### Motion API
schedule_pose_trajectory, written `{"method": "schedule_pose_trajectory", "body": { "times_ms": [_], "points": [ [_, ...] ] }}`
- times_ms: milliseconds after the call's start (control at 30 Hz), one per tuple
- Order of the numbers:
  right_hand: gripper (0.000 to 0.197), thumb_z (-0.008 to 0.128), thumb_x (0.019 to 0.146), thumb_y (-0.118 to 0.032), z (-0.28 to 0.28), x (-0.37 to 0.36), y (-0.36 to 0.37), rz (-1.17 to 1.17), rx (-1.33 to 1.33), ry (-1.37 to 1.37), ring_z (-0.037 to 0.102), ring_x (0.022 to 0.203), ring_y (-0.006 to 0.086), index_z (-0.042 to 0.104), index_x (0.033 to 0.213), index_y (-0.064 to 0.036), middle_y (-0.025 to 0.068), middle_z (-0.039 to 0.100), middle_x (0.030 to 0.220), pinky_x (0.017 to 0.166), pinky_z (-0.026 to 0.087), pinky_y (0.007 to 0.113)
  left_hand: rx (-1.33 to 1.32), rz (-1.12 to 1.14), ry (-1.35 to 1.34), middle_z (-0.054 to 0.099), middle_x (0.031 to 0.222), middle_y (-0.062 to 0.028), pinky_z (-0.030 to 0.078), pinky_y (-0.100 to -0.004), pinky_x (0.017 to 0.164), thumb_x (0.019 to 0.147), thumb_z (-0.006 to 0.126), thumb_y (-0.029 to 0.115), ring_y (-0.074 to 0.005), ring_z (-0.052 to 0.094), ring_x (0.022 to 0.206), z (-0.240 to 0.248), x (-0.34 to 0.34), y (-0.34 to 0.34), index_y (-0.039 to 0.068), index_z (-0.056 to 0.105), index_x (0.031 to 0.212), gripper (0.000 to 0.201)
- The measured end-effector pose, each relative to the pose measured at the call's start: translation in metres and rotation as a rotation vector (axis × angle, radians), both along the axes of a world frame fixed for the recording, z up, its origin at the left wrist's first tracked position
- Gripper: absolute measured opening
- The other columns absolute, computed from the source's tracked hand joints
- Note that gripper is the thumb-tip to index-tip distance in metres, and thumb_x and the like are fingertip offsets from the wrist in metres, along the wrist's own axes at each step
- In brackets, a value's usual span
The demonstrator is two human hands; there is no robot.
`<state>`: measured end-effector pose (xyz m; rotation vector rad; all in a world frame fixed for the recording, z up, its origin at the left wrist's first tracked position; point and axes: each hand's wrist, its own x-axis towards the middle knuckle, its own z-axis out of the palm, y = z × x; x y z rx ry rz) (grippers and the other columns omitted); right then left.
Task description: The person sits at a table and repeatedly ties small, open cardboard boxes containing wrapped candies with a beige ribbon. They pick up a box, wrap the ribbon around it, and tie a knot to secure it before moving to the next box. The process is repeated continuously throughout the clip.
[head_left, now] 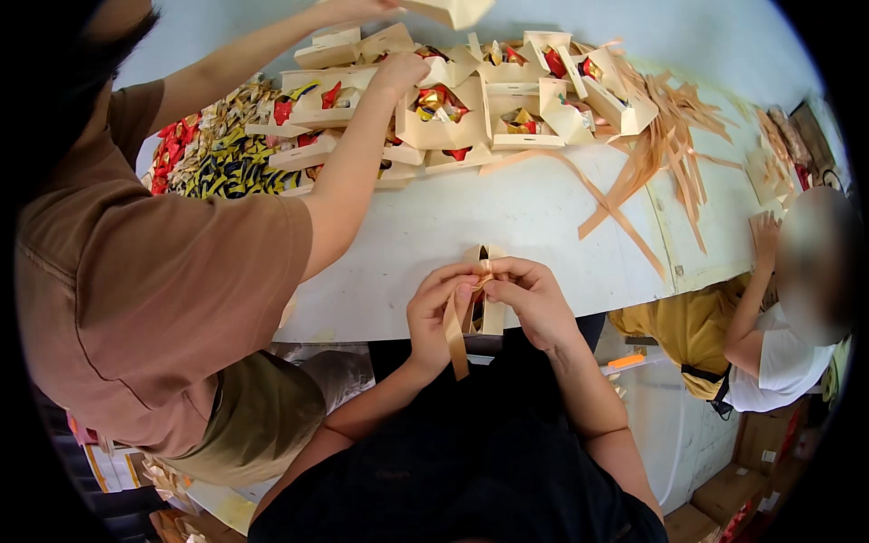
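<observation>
At the table's (543, 213) near edge, the box (494, 319), its long axis pointing toward the far side, sits between the equally close left hand (436, 312) and right hand (541, 306), both pinching the ribbon (455, 337) over it.

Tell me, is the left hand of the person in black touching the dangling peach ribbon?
Touching. The head view shows the left hand pinching the peach ribbon, whose loose end hangs down below the pinch.

I'm in a packing workshop: open cream boxes (444, 138), heaped wrapped packets (237, 165) and ribbons (674, 136) (a whole sheaf) crowd my bench (543, 208).
</observation>
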<state>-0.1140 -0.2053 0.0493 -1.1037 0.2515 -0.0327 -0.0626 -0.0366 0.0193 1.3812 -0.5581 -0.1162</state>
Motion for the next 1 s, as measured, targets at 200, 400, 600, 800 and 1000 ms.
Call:
{"method": "schedule_pose_trajectory", "body": {
  "times_ms": [200, 400, 600, 800, 1000],
  "points": [
    [0.017, 0.067, 0.113, -0.025, -0.02, 0.0, 0.019, -0.204, 0.373, -0.197, 0.055, 0.086, 0.0072, 0.071, 0.115, -0.0087, -0.0007, 0.071, 0.097, 0.073, 0.043, 0.024, 0.056, -0.04, 0.016, 0.069, 0.138, -0.0201, 0.056, -0.0359, 0.104, 0.12, 0.049, 0.028, -0.0239, 0.07, 0.122, 0.002, 0.003, 0.004, -0.008, 0.075, 0.121, 0.045],
    [0.037, 0.043, 0.121, -0.043, -0.039, 0.001, 0.011, -0.429, 0.641, -0.356, 0.03, 0.068, 0.0087, 0.052, 0.099, -0.0151, -0.0048, 0.033, 0.072, 0.063, 0.026, 0.027, -0.184, 0.055, 0.383, 0.076, 0.118, -0.0208, 0.062, -0.0429, 0.099, 0.121, 0.042, 0.042, -0.029, 0.077, 0.107, -0.019, 0.014, 0.016, -0.007, 0.07, 0.104, 0.059],
    [0.032, 0.051, 0.12, -0.032, -0.052, -0.006, -0.02, -0.332, 0.164, -0.139, 0.038, 0.068, 0.0053, 0.06, 0.098, -0.0103, -0.0064, 0.047, 0.075, 0.066, 0.032, 0.024, -0.023, 0.059, 0.518, 0.074, 0.113, -0.0144, 0.061, -0.04, 0.1, 0.12, 0.05, 0.029, -0.0245, 0.075, 0.107, -0.03, 0.033, 0.037, -0.004, 0.068, 0.114, 0.038],
    [0.026, 0.069, 0.108, -0.03, -0.021, -0.045, -0.046, -0.503, -0.451, -0.246, 0.062, 0.118, 0.0171, 0.072, 0.114, -0.0054, 0.0065, 0.074, 0.118, 0.101, 0.042, 0.037, 0.206, 0.605, -0.291, 0.061, 0.143, -0.0178, 0.049, -0.0442, 0.116, 0.105, 0.068, 0.005, -0.0335, 0.058, 0.14, -0.026, 0.043, 0.06, 0.0, 0.053, 0.152, 0.05],
    [0.032, 0.083, 0.092, -0.023, 0.012, -0.043, -0.031, -0.791, -1.277, -0.405, 0.061, 0.134, 0.0283, 0.074, 0.119, -0.0091, 0.0094, 0.074, 0.124, 0.123, 0.033, 0.052, 0.581, 0.318, -0.688, 0.061, 0.145, -0.0197, 0.048, -0.0443, 0.113, 0.097, 0.073, -0.001, -0.0384, 0.058, 0.135, 0.011, 0.014, 0.026, 0.0, 0.063, 0.142, 0.046]
  ]
}}
